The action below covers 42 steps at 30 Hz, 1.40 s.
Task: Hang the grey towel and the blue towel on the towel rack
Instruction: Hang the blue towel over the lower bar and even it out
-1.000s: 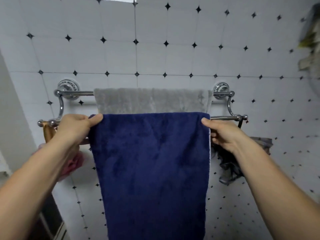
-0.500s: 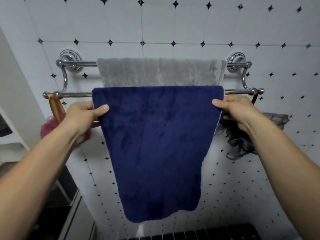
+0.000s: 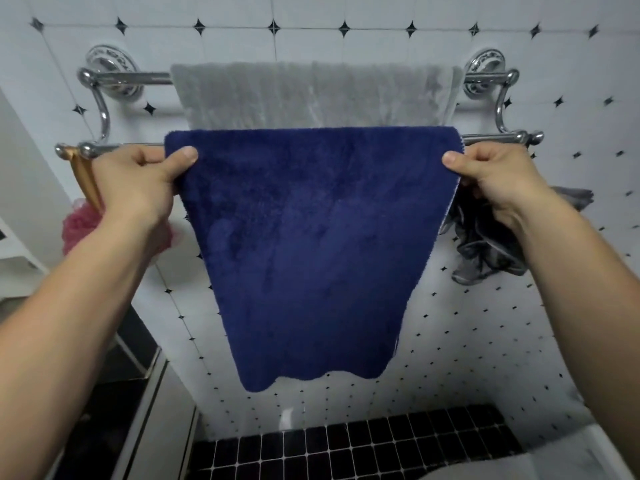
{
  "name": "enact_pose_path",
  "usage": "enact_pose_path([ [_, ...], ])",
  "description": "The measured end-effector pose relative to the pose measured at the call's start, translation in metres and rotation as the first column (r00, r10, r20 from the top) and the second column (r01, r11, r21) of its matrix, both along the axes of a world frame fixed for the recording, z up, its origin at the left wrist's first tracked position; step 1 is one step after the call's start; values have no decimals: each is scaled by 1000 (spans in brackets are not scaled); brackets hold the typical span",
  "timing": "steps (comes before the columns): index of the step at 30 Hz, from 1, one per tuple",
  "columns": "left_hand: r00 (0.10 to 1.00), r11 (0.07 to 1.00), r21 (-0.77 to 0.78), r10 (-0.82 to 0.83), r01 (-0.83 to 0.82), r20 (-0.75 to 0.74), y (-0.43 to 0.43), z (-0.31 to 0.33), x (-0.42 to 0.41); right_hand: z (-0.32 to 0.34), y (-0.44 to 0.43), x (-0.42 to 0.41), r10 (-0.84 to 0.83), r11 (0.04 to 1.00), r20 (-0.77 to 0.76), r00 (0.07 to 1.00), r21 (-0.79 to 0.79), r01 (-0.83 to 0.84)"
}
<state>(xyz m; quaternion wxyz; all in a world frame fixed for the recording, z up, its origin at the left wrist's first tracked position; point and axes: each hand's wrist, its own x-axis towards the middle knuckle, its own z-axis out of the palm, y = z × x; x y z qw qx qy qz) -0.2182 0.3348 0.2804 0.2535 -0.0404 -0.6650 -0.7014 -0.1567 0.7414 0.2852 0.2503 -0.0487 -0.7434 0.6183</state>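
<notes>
Status: grey towel (image 3: 311, 95) is done. It's draped over the upper bar of the towel rack (image 3: 138, 77), top centre of the frame, spread nearly the full width between the two wall mounts.

Blue towel (image 3: 311, 244) is draped over the lower front bar, just below and in front of the grey one, filling the centre of the frame. Its top fold sits level along the bar; the front flap hangs down to a slightly wavy bottom edge in the lower centre. The back flap isn't visible, so can't tell how evenly it's balanced over the bar.

Hands:
- Left hand (image 3: 135, 181), centre left: closed on the blue towel's upper left edge, thumb pressed on the front face, fingers curled behind the cloth.
- Right hand (image 3: 491, 178), centre right: same pinch on the upper right edge, thumb on front, fingers hidden behind.

Both grips sit just under the lower bar; whether the knuckles touch the bar itself can't be told.

Judgement: task looks essentially complete. What's left is at most squaring the blue towel and letting go.

Clutter on the rack ends: pink bath sponge (image 3: 78, 226) on a gold ribbon at left, dark crumpled cloth (image 3: 485, 244) at right. Neither touches the towels, as far as visible.
</notes>
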Motion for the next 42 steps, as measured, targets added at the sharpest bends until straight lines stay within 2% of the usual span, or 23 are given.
enact_pose_path([
  [4, 999, 999, 33, -34, 35, -7, 1, -8, -3, -5, 6, -4, -27, 999, 36, 999, 36, 26],
  [7, 994, 994, -30, -103, 104, 35, 1, -20, -8, -7, 5, -8, -30, 997, 25, 999, 69, 28],
  [12, 968, 969, -41, -242, 245, 60, -1, -34, -14, -19, -2, -11, 133, 990, 93, 987, 35, -137],
  [17, 936, 937, -22, -347, 349, 55, -8, -43, -17, -40, 2, -14, 171, 985, 13, 985, -35, -170],
  [19, 902, 909, -10, -411, 416, 134, -5, -60, -16, -58, 4, -15, 192, 981, 53, 980, -42, -190],
  [21, 854, 881, -14, -456, 474, 251, 1, -83, -15, -85, 3, -16, 259, 966, 163, 952, -28, -258],
  [23, 838, 880, -25, -442, 474, 321, 5, -103, -15, -112, 1, -16, 303, 952, 276, 912, -45, -302],
  [25, 855, 901, -26, -401, 432, 329, 6, -114, -19, -134, 3, -19, 260, 965, 309, 915, -58, -255],
  [28, 875, 918, 35, -387, 394, 292, 6, -122, -23, -152, 6, -25, 164, 979, 252, 954, -157, -127],
  [30, 892, 927, 115, -376, 358, 250, 9, -134, -22, -163, 2, -27, 203, 945, 158, 966, -292, -151],
  [32, 900, 930, 193, -354, 312, 254, 10, -153, -20, -178, -4, -23, 283, 906, 128, 951, -360, -221],
  [34, 873, 930, 169, -366, 328, 321, 10, -177, -13, -200, -9, -16, 345, 917, 248, 905, -293, -270],
  [37, 781, 902, 56, -400, 428, 479, 14, -215, 2, -244, -14, -6, 372, 928, 492, 787, -189, -321],
  [39, 722, 888, 19, -385, 459, 575, 17, -238, 10, -277, -12, 0, 332, 941, 568, 753, -146, -305],
  [42, 682, 900, -28, -309, 435, 662, 14, -270, 20, -322, -4, 7, 235, 960, 649, 723, -39, -278],
])
